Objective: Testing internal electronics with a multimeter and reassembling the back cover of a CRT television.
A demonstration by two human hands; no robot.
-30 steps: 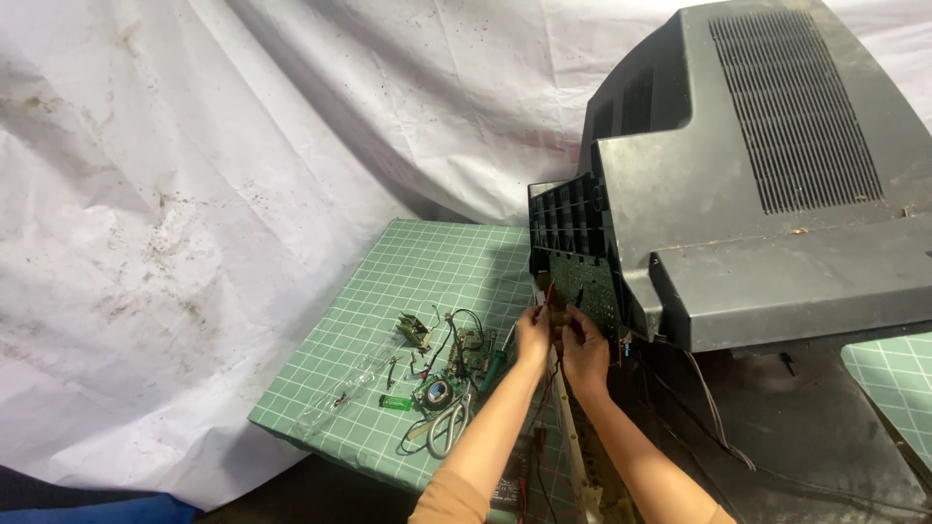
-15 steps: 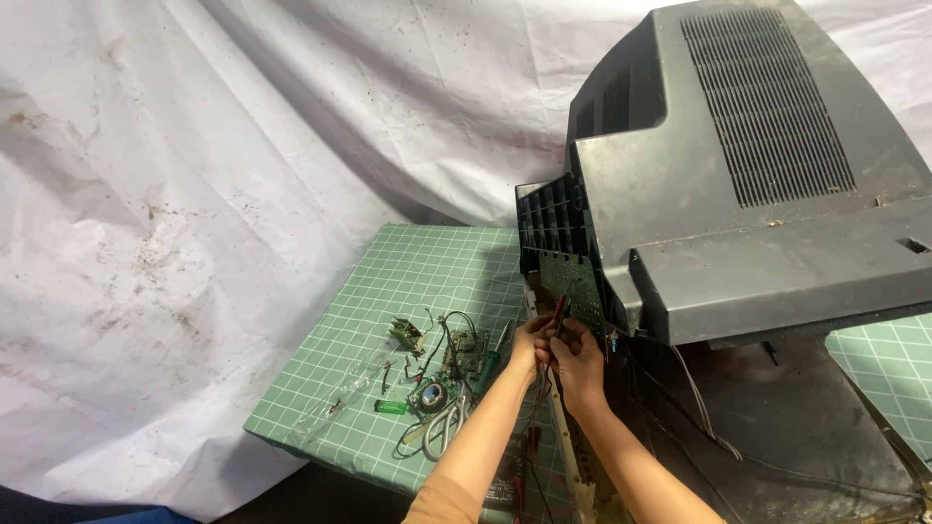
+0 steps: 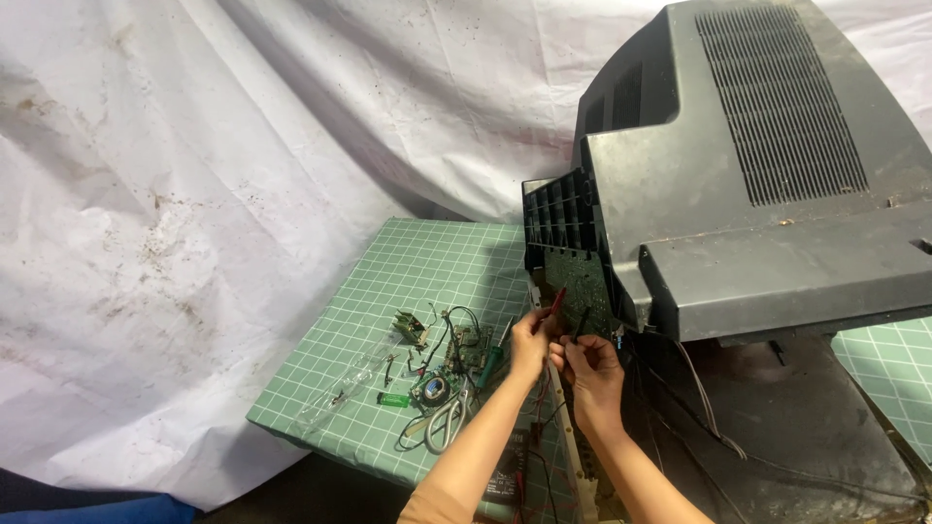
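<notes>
A big grey television casing [image 3: 748,184] stands on its side, with a green circuit board [image 3: 575,281] exposed under its lower left edge. My left hand [image 3: 529,344] holds a red probe [image 3: 553,303] with its tip against the board. My right hand [image 3: 590,369] holds a black probe [image 3: 581,322] pointed at the same board. Both hands are close together just below the board. A dark meter [image 3: 507,471] with red and black leads lies beneath my forearms.
A green grid cutting mat [image 3: 388,291] covers the table. On it lie small circuit boards and wires [image 3: 442,354], a green-handled screwdriver [image 3: 490,361], a small green part [image 3: 393,399] and scissors [image 3: 445,422]. A stained white sheet [image 3: 243,146] hangs behind.
The view has shifted slightly. My hands have risen toward the board, and both probe tips now rest on it.
</notes>
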